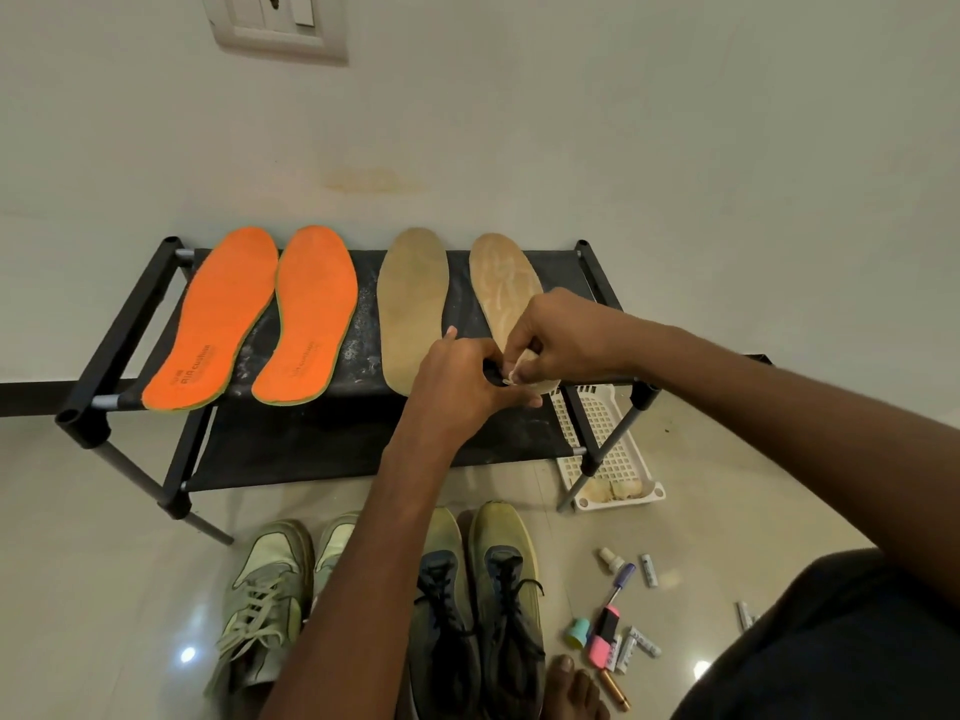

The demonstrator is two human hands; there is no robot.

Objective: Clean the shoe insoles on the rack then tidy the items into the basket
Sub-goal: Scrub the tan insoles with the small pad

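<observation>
Left to right on the rack (pixel 130 324): two orange insoles (pixel 218 319), then two tan insoles (pixel 413 304). Your left hand (pixel 457 379) pinches a small dark thing, unclear what. Your right hand (pixel 558 335) grips the right tan insole's (pixel 501 283) heel. White basket (pixel 605 444) on the floor, far right.

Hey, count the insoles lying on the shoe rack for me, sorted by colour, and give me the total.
Orange insoles: 2, and
Tan insoles: 2, one free, the other partly under the right hand
Total: 4 insoles on the rack
</observation>
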